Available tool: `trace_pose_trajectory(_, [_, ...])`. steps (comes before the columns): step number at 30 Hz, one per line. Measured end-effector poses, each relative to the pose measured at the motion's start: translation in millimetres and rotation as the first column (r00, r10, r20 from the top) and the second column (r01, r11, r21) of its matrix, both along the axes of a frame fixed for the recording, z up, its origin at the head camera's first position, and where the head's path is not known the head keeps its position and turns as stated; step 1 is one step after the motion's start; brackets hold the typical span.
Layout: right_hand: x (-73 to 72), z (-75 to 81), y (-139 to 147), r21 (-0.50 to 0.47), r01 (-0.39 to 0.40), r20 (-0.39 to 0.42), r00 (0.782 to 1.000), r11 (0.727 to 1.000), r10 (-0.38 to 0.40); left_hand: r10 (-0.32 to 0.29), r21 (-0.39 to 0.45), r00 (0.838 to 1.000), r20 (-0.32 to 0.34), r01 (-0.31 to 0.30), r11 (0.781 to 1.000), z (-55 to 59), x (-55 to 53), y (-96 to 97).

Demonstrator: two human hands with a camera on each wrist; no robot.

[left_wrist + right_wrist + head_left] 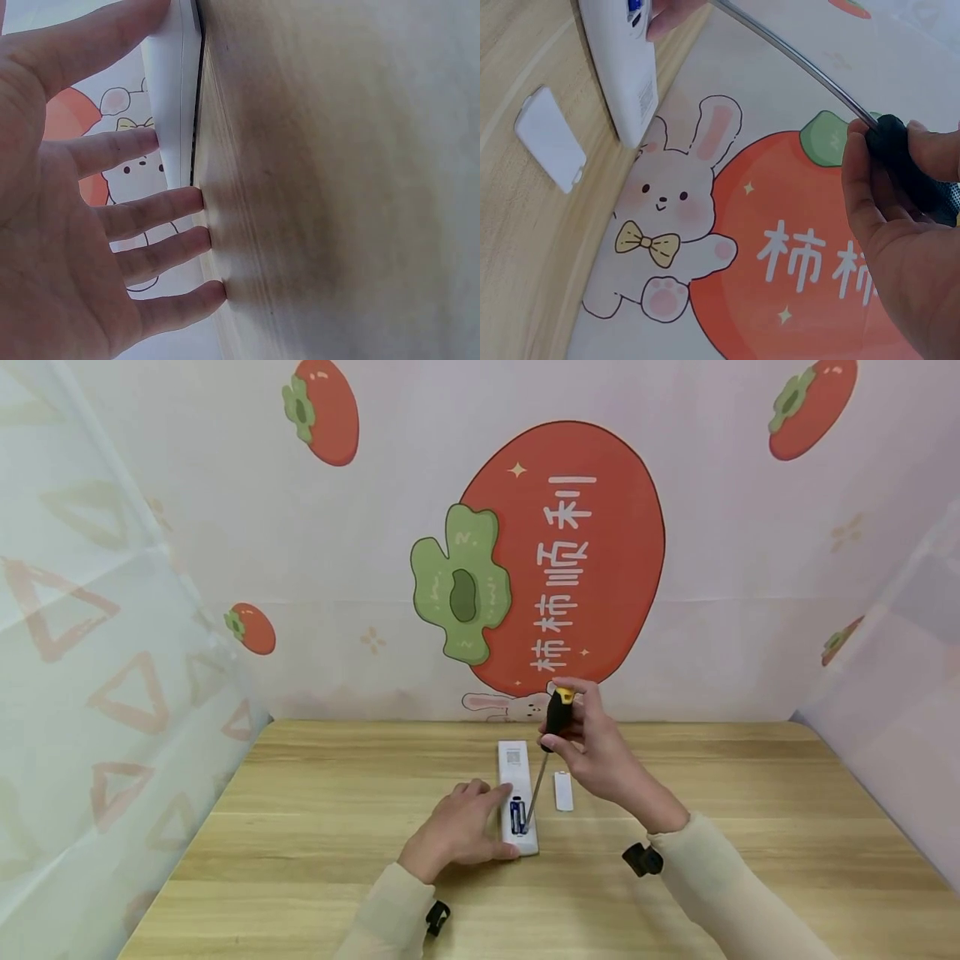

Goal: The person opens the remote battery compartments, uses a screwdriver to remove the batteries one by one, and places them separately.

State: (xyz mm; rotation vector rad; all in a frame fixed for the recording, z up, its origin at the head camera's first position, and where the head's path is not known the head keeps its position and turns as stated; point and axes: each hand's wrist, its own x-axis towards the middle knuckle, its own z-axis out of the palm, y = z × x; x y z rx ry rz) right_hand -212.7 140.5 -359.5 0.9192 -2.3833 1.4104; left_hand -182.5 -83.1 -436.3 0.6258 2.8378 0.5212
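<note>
A white remote control lies back up on the wooden table, its battery bay uncovered. Two blue batteries are inside. My left hand rests at its left side, thumb at the near end and index fingertip on the long edge; in the left wrist view the other fingers are straight, their tips on the tabletop. In my right hand is a screwdriver, gripped by its black and yellow handle. Its metal shaft slants down, the tip at the batteries' near right end.
The white battery cover lies right of the remote control. Behind the wooden table stands a back wall printed with persimmons and a rabbit. Patterned side panels flank both sides. A black strap device is on each wrist.
</note>
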Motion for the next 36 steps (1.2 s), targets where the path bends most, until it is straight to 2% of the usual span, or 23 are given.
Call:
trace_pose_trajectory(26, [12.6,-1.4,-3.7,0.061,-0.014,-0.159,0.987,0.998,0.024,-0.008,-0.013,1.000,-0.005,0.008,1.000,0.0,0.1,0.1])
trace_pose_trajectory(30, [18.8,-0.4,-5.5,0.065,-0.034,-0.212,0.976,0.997,0.047,-0.011,-0.012,1.000,-0.008,0.011,1.000,0.1,-0.2,0.5])
trace_pose_trajectory(36, [29.5,-2.5,-7.7,0.054,-0.075,-0.314,0.945,0.996,0.088,-0.012,-0.003,1.000,-0.014,0.012,1.000,-0.7,0.4,0.0])
